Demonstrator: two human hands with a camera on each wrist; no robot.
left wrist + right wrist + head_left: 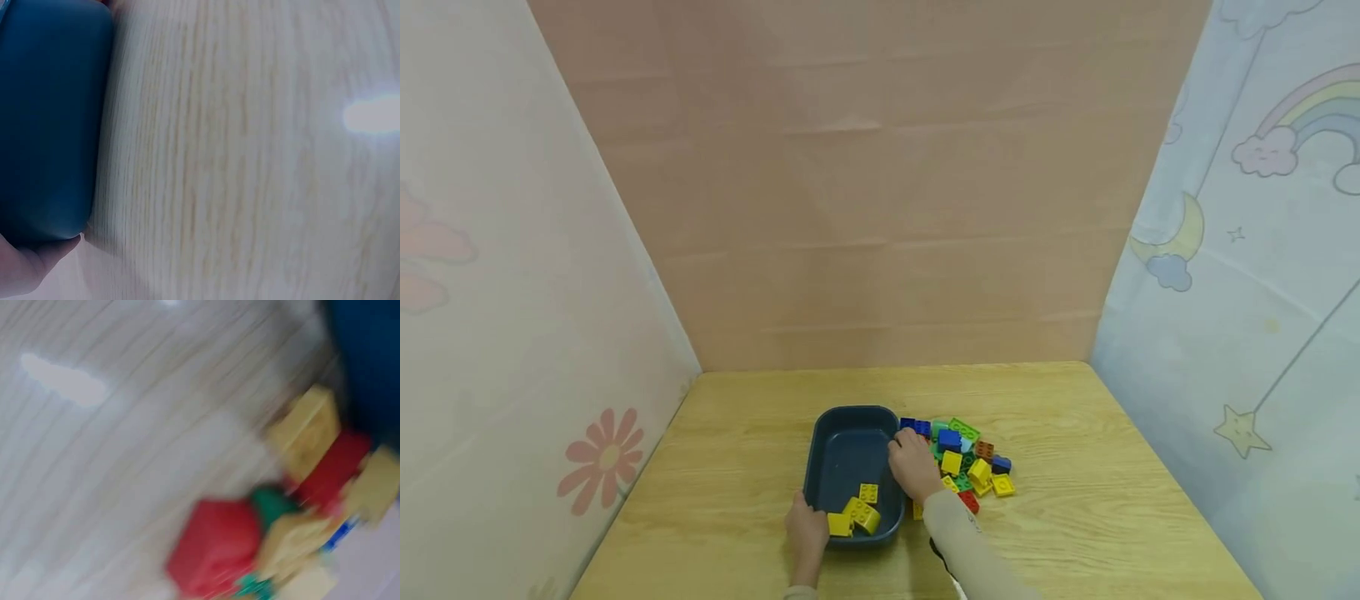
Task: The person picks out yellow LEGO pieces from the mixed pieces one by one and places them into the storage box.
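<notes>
A dark blue tray (pixel 848 454) sits on the table, with a few yellow building bricks (pixel 862 515) at its near end. My left hand (pixel 807 527) grips the tray's near left corner; its thumb (pixel 55 253) shows against the tray's end in the left wrist view. Over the tray's right rim is my right hand (pixel 913 464), fingers bent toward the inside. Whatever lies under those fingers is hidden. Right beside this hand spreads a pile of mixed bricks, among them a blue brick (pixel 949 440) and a red brick (pixel 217 544). The right wrist view is blurred.
The pile lies close against the tray's right side, with a yellow brick (pixel 1003 485) at its right edge. Wooden table (pixel 1075 517) surface extends on both sides. A plain backdrop (pixel 880 208) stands behind, and patterned side panels flank the table.
</notes>
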